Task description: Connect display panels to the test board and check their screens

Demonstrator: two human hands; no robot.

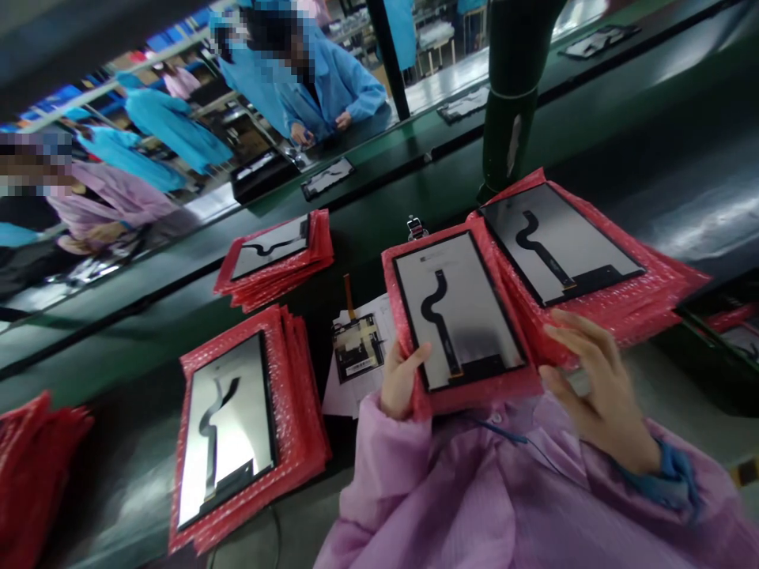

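Note:
My left hand [401, 381] grips the lower left edge of a red bubble-wrap bag [456, 401], thumb over the screen's border. On top of this bag lies an LCD screen [474, 304], silvery with a black curved flex cable. My right hand [596, 387] is held off the bag's right side, fingers apart and holding nothing. Beyond it, another LCD screen [584, 229] rests on a stack of red bubble-wrap bags [658, 288]. Left of my left hand, a small electronic part [359, 348] with an orange ribbon lies on white paper [341, 399].
More screens on red bags form a near-left stack [290, 395] and a far-left stack [317, 245]. Other red bags [35, 458] lie at the far left. A dark green post [510, 111] rises behind the right stack. Co-workers [326, 79] sit across the line.

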